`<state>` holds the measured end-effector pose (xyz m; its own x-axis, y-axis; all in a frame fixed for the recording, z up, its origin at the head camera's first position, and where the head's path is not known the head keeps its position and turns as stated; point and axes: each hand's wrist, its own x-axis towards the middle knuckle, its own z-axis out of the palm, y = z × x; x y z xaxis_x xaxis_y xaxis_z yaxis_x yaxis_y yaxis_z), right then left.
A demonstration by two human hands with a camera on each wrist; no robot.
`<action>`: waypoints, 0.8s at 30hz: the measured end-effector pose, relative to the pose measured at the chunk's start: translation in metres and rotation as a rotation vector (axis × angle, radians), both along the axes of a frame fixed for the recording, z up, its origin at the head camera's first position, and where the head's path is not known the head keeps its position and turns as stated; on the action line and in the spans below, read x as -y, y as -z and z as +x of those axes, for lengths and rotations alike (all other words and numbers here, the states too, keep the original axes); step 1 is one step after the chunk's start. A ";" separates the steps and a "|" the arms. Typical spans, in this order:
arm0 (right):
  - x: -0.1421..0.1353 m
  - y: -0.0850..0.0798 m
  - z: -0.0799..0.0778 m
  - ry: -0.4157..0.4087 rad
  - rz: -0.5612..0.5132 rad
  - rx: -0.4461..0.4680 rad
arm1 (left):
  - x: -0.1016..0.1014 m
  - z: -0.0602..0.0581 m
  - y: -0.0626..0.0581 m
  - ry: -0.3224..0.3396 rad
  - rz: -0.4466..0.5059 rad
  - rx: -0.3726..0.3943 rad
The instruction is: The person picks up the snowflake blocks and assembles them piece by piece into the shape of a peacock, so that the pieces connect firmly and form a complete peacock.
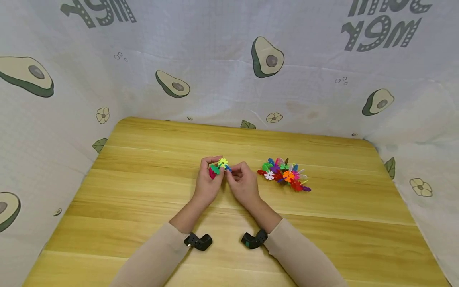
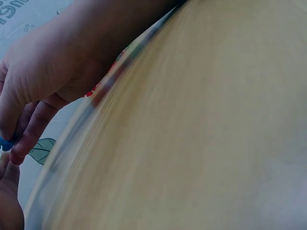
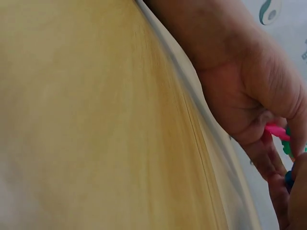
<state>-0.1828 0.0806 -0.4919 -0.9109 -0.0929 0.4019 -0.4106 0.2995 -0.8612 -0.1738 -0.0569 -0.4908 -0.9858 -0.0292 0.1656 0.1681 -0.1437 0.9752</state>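
Note:
My left hand [image 1: 208, 181] grips a small cluster of plastic snowflake discs, with a yellow disc [image 1: 222, 162] on top, a green disc [image 1: 214, 169] beside it and a pink disc [image 1: 212, 173] against the palm. Close to its right, my right hand [image 1: 245, 182] pinches a blue snowflake disc [image 1: 228, 168] between thumb and fingers, right at the edge of the cluster. In the left wrist view the blue disc [image 2: 6, 143] shows at the fingertips. Pink [image 3: 277, 131] and green pieces peek out from the left palm in the right wrist view.
To the right of the hands lies a loose pile of many-coloured snowflake discs [image 1: 283, 175] on the wooden table [image 1: 143, 171]. A white cloth [image 1: 215, 59] printed with avocados hangs behind the table and along its sides. Each wrist wears a black camera mount [image 1: 199, 241].

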 end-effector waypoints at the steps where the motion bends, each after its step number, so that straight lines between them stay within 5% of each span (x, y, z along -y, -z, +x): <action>1: 0.000 0.000 0.001 0.006 0.004 -0.001 | 0.000 0.000 0.000 0.009 0.001 -0.013; 7: -0.003 0.000 0.001 0.039 0.007 -0.022 | 0.001 -0.001 0.001 0.074 0.024 -0.030; 10: -0.005 0.001 0.001 0.041 0.000 -0.040 | 0.004 -0.001 0.000 0.122 0.054 0.045; 16: -0.007 0.001 0.002 0.031 0.067 -0.166 | 0.008 -0.004 0.000 0.229 0.259 0.182; 20: -0.008 -0.003 0.004 -0.002 0.151 -0.249 | 0.007 -0.004 0.000 0.198 0.240 0.230; 24: -0.010 -0.015 0.007 -0.035 0.210 -0.233 | 0.008 -0.003 0.000 0.162 0.236 0.256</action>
